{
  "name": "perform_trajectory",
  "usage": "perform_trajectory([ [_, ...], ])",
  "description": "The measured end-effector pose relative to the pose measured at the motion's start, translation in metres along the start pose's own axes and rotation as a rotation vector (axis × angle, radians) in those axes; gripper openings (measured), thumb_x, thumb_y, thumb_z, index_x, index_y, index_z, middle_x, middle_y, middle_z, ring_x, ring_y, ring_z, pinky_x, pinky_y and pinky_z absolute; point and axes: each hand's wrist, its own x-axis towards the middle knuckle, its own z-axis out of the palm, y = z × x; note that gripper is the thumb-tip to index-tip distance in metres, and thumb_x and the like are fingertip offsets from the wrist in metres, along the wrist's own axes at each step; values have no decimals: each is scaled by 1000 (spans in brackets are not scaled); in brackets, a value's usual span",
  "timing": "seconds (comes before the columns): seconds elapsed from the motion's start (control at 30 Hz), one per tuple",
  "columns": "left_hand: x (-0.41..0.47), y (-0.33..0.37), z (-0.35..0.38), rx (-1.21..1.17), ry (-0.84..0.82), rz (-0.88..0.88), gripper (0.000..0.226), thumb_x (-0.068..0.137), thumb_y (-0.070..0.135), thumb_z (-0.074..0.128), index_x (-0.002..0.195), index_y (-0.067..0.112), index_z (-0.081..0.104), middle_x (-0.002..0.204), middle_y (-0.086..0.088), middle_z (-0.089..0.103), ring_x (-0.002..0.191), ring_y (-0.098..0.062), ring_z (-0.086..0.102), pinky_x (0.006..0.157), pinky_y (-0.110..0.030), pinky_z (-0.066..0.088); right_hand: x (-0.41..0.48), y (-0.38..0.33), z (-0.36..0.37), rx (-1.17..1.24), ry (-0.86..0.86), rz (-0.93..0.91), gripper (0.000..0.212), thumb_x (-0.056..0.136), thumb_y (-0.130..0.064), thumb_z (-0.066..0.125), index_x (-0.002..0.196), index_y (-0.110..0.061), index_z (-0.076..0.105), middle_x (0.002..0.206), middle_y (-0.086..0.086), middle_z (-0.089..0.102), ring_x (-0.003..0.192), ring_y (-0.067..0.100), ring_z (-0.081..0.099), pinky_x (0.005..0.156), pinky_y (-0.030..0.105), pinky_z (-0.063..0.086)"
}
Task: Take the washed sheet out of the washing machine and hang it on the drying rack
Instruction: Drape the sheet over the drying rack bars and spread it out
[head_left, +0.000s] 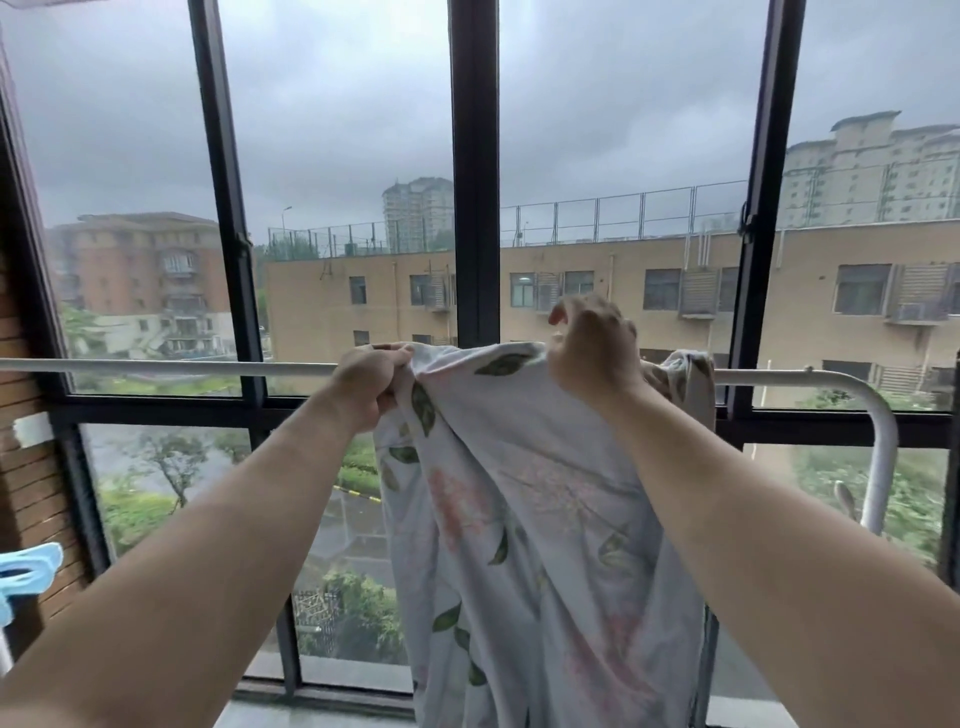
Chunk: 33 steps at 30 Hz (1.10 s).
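Head cam view: the sheet (524, 519), white with green leaves and faded pink flowers, is draped over the top rail of the drying rack (156, 366) and hangs down in long folds between both forearms. A bunched bit of it sits on the rail just right of the hands. The left hand (371, 382) has its fingers curled tight round the sheet's upper edge, right at the rail, so it's properly gripping the fabric. The right hand (592, 348) is up on the top fold with fingers curled, but you only get the back of it, so I honestly can't tell if it's pinching cloth or just resting there. The rack's white rail runs across the whole view and bends downward at the far right. Behind it is a big dark-framed window (475, 156) with a grey sky, tan buildings and trees outside. Brick wall (26, 467) on the left, and a light blue clothes peg (28, 569) poking in near the left edge.
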Motion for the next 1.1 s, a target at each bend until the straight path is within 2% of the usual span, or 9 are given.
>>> perform_trajectory([
  [0.13,7,1,-6,15,30,44,19,100,16,55,82,14,63,44,6,56,39,-5,53,41,-18,46,1,-26,24,78,-156,-16,18,91,-21,53,105,-17,63,105,7,66,97,25,59,88,41,50],
  [0.2,12,4,-9,-9,50,75,14,99,16,56,91,10,64,60,0,61,53,-9,58,45,-20,48,-1,-27,35,39,-219,57,25,97,-32,46,106,-17,63,106,9,67,97,28,60,86,39,49],
  [0.3,22,10,-15,-71,90,128,14,98,16,58,106,6,63,83,-4,63,74,-15,62,55,-23,52,-6,-24,47,-31,-221,89,41,101,-43,34,109,-17,64,111,11,67,103,32,60,89,40,43],
  [0.43,32,16,-26,-98,125,198,24,93,21,63,112,6,66,99,-8,67,92,-22,65,69,-28,55,-6,-27,48,-77,-192,119,52,102,-50,26,111,-17,65,113,12,67,106,32,60,92,42,39],
  [0.57,37,15,-25,-100,111,247,24,95,20,61,114,5,63,97,-7,66,88,-18,63,68,-26,53,-9,-22,41,-150,-162,180,53,102,-48,26,113,-15,65,115,14,67,108,33,59,95,41,39],
  [0.77,40,19,-18,-157,199,290,16,95,17,61,108,8,63,98,-5,66,95,-18,65,85,-27,56,-15,6,27,-150,-190,281,50,102,-42,24,118,-16,64,120,15,63,110,34,55,94,41,38],
  [0.93,41,17,-29,-253,384,268,2,92,11,60,91,11,59,90,-4,62,90,-20,64,75,-23,53,-21,44,2,-183,-223,348,56,106,-40,16,125,-11,60,126,18,61,118,33,53,103,41,32],
  [1.03,40,17,-29,-260,445,286,11,92,11,60,103,10,58,93,-4,62,94,-21,64,77,-23,54,-23,57,-7,-261,-218,344,54,106,-36,17,121,-9,62,123,19,63,115,33,54,101,39,31],
  [1.1,38,20,-23,-289,456,299,14,93,7,58,105,13,53,88,0,58,89,-17,61,71,-17,50,-24,65,-9,-314,-202,334,57,105,-38,17,119,-10,64,121,19,64,113,33,54,102,41,31],
])
